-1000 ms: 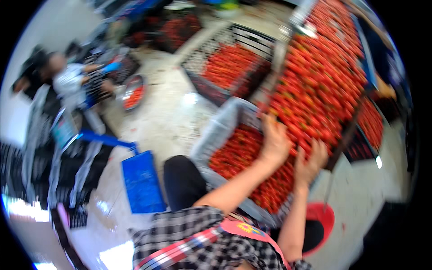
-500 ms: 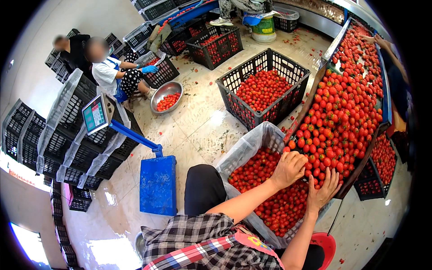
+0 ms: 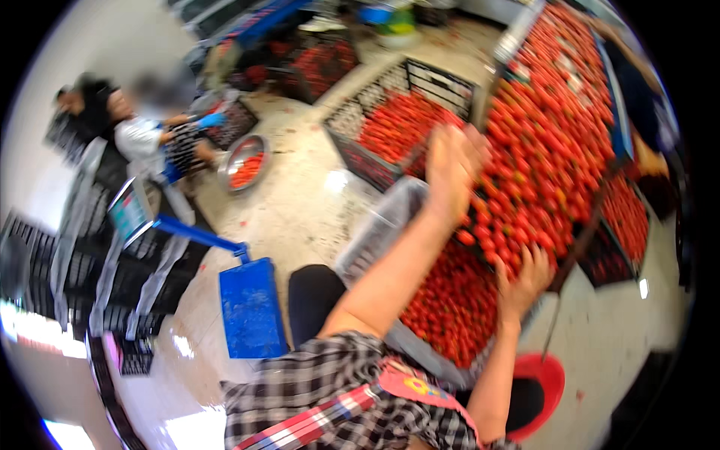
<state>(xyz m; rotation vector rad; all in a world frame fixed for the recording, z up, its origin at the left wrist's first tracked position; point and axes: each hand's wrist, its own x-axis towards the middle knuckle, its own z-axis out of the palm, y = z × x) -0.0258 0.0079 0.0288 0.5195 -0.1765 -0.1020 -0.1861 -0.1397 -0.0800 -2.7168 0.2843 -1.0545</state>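
Note:
Small red cherry tomatoes [image 3: 544,165] cover a sloping sorting chute on the right. My left hand [image 3: 455,161] reaches over the chute's left rim, near a black plastic crate [image 3: 375,174] partly filled with tomatoes. Motion smears its fingers; a red blur shows beside the fingertips, and whether they hold a tomato cannot be made out. At the chute's lower end, my right hand [image 3: 525,281] rests with spread fingers against the tomatoes. Below both arms stands a crate lined with pale film [image 3: 375,232], holding many tomatoes.
A blue platform scale [image 3: 251,307] stands left of my knee. Stacked black crates [image 3: 127,262] fill the left side. A person in blue gloves [image 3: 142,142] sits beside a metal bowl [image 3: 259,142]. A red tub [image 3: 551,390] is near my right arm; another tomato crate [image 3: 626,225] stands beyond the chute.
My left hand has moved up and away from the chute's lower end toward the black crate. My right hand stays at the tomatoes. The whole view has shifted and blurred.

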